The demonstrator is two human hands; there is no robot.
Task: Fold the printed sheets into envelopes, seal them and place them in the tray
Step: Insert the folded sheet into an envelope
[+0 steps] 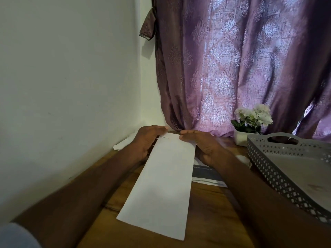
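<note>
I'm mid-fold: the long folded sheet [161, 185] lies along the tabletop [211, 217], and my left hand [146, 140] and right hand [202, 145] pinch its far corners by the back edge. Next I judge a crosswise fold toward me. The grey tray [279, 169] crowds the right edge; the wall hems the left.

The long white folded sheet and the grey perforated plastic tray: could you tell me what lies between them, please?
In the head view, the right hand and forearm, over a dark-banded printed sheet.
</note>
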